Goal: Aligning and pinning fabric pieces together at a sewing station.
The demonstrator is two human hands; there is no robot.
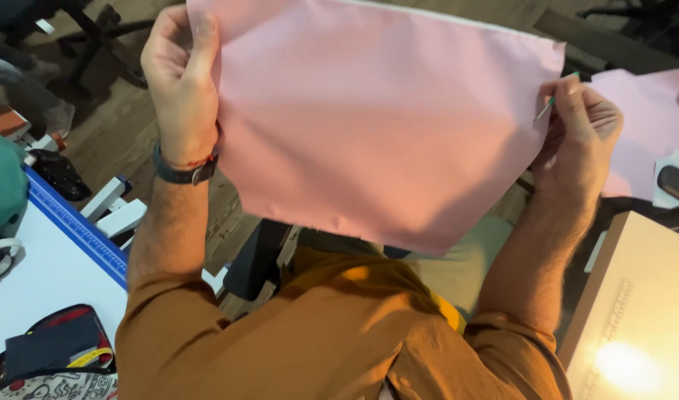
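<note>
Both hands hold one pink fabric piece (369,118) up across the centre and top of the frame. Left hand (180,81), upper left, fingers curled closed over the fabric's left edge, thumb on the near face. Dark wristband (184,174) below it. Right hand (580,130), right of centre, pinched closed at the fabric's right corner, with a thin pin or needle with green end (551,105) between thumb and fingers. Fabric spans between the two grips, hanging down toward the orange shirt (339,333). More pink fabric (651,111) at far right. White table with blue ruler edge (76,230) at lower left.
</note>
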